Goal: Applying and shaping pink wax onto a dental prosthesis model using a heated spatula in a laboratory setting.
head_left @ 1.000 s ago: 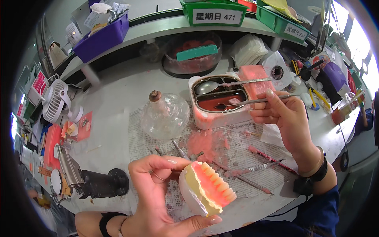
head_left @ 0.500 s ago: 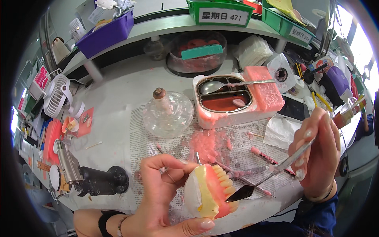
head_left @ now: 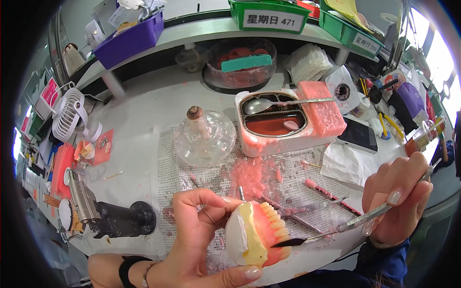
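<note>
My left hand point(head_left: 194, 223) grips a denture model point(head_left: 238, 235), a white and yellow plaster cast with pink wax and a row of cream teeth facing right. Thumb below and fingers above hold it tilted. In my right hand point(head_left: 397, 199) is a metal wax knife point(head_left: 357, 222), its handle running between the closed fingers. The knife's dark blade point(head_left: 289, 243) lies at the pink wax beside the teeth, seen nearly edge-on. Beyond the model, several wax-smeared metal tools point(head_left: 300, 220) lie on newspaper point(head_left: 168, 187) with pink wax scraps.
A glass spirit lamp point(head_left: 204, 141) stands behind my left hand. Right of it, a wax pot point(head_left: 249, 144) bears a spoon point(head_left: 259, 105), with a pink wax block point(head_left: 319, 117) alongside. A black and silver device point(head_left: 126, 220) stands at left, near a white fan point(head_left: 68, 115). A phone point(head_left: 359, 135) lies at right.
My right hand has moved lower and to the right, bringing the knife to a flatter angle. Its blade has turned from broadside to nearly edge-on. The left hand and model have hardly shifted.
</note>
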The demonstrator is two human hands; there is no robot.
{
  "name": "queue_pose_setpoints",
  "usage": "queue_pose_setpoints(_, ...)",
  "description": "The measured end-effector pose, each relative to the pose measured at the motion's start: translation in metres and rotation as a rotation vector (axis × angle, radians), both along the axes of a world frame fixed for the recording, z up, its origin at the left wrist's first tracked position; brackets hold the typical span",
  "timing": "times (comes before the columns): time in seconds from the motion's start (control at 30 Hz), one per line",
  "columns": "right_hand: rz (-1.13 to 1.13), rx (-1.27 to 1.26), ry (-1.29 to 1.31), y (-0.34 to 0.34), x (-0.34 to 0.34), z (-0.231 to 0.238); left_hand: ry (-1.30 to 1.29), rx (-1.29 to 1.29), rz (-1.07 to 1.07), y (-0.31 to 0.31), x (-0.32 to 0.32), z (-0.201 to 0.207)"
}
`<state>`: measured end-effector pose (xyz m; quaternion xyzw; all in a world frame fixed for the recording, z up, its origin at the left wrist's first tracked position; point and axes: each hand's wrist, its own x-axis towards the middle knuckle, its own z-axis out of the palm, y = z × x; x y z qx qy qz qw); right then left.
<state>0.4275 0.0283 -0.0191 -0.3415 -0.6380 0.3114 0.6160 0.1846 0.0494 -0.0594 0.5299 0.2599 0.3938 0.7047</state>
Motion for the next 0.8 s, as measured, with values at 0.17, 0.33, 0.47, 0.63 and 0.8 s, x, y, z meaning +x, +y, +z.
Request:
queue_pose_setpoints(0.17, 0.054, 0.045, 0.161, -0.001, 0.002, -0.003, 0.004, 0.071, -0.016, -0.004, -0.002, 0.002)
queue_pose_setpoints(0.33, 0.107, 0.136, 0.028, 0.004, 0.001, 0.001, 0.028, 0.089, -0.027, -0.002, -0.001, 0.003)
queue_pose_setpoints(0.47, -0.005, 0.159, -0.037, -0.004, 0.000, 0.005, 0.010, 0.071, -0.058, 0.003, 0.000, 0.001)
queue_pose_setpoints(0.63, 0.102, 0.264, -0.049, 0.002, 0.008, 0.000, 0.000, 0.077, -0.048, 0.001, -0.007, -0.004)
queue_pose_setpoints(0.8, -0.224, 0.090, 0.031, 0.033, 0.020, -0.016, 0.094, 0.180, -0.054, 0.003, -0.008, -0.004)
